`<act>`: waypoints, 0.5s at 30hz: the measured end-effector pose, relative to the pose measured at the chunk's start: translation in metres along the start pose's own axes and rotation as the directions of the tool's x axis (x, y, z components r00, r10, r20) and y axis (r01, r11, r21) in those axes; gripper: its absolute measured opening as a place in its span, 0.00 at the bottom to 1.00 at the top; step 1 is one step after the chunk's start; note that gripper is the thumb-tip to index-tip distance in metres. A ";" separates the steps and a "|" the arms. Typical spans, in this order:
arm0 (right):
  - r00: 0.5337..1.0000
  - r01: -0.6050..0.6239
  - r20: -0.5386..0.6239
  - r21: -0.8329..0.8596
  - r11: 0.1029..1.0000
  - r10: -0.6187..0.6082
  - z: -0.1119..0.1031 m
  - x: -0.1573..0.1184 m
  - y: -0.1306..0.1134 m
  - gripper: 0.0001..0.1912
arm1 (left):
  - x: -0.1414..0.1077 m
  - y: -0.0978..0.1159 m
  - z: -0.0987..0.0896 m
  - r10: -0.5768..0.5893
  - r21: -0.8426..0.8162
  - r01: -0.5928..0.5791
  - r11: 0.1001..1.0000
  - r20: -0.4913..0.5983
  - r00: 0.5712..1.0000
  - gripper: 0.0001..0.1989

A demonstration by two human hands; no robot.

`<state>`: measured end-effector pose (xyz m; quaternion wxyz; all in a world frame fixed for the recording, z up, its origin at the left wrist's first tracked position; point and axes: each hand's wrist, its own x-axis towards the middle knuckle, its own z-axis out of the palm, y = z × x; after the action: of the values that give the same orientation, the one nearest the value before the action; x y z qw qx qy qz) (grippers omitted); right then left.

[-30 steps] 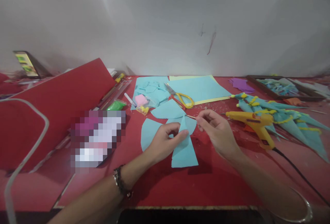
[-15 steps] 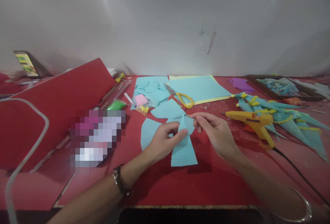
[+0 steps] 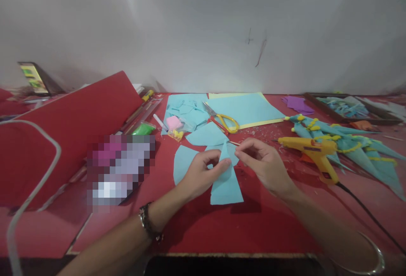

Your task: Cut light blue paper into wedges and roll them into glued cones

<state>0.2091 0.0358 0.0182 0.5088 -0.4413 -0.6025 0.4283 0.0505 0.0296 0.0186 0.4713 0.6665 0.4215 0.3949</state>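
Observation:
My left hand (image 3: 204, 172) pinches a light blue paper piece (image 3: 226, 189), narrow at the top and wide at the bottom, between thumb and fingers. Close by on the right, my right hand (image 3: 264, 164) is closed, thumb and index finger together on a thin wooden stick (image 3: 234, 143). The stick's far end reaches the tip of the blue piece. Under and behind my hands lie curved blue paper cutouts (image 3: 207, 134). Yellow-handled scissors (image 3: 226, 121) rest just beyond them.
At right lie a yellow glue gun (image 3: 312, 145) with its cord and blue paper cones (image 3: 358, 140) trimmed in yellow. Blue sheets (image 3: 247, 109), pink clay (image 3: 174, 122) and a green packet (image 3: 143, 129) are farther back. A red board (image 3: 95, 111) leans at left, near a phone (image 3: 33, 78).
The fingers of my right hand have shifted slightly along the stick, and more of it shows. My left hand and the blue paper piece stay nearly in place.

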 end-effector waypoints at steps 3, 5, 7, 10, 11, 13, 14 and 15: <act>1.000 -0.014 0.008 -0.007 1.000 0.015 0.000 -0.001 -0.001 0.08 | 0.000 0.001 0.000 -0.002 -0.002 0.002 1.000 0.008 1.000 0.17; 0.999 -0.038 -0.002 -0.024 0.999 0.038 0.000 -0.001 -0.001 0.09 | 0.000 0.001 -0.001 0.000 -0.004 0.000 1.000 0.016 1.000 0.17; 0.999 -0.041 0.010 -0.001 0.999 0.041 0.000 0.000 0.000 0.10 | 0.000 -0.001 -0.001 0.012 0.018 -0.012 1.000 0.012 1.000 0.17; 0.990 -0.034 0.139 0.115 0.993 0.018 0.001 0.000 0.002 0.10 | 0.002 -0.005 -0.001 0.065 0.124 -0.062 0.990 -0.020 0.998 0.17; 0.981 -0.040 0.194 0.143 0.989 0.012 0.001 0.000 0.002 0.10 | 0.003 -0.006 -0.001 0.088 0.179 -0.082 0.980 -0.029 0.996 0.18; 0.969 -0.050 0.247 0.144 0.988 0.013 0.003 0.000 0.002 0.10 | 0.004 -0.004 -0.002 0.124 0.320 -0.122 0.940 0.013 0.992 0.19; 0.971 -0.049 0.240 0.123 0.991 0.018 0.003 0.000 0.002 0.10 | 0.003 -0.001 -0.004 0.121 0.395 -0.141 0.908 0.077 0.990 0.20; 0.976 -0.047 0.218 0.098 0.994 0.025 0.004 0.000 0.002 0.10 | 0.002 0.003 -0.007 0.099 0.464 -0.163 0.871 0.159 0.982 0.20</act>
<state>0.2058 0.0358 0.0159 0.4544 -0.3763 -0.6233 0.5133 0.0455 0.0323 0.0235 0.2923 0.8129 0.4276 0.2661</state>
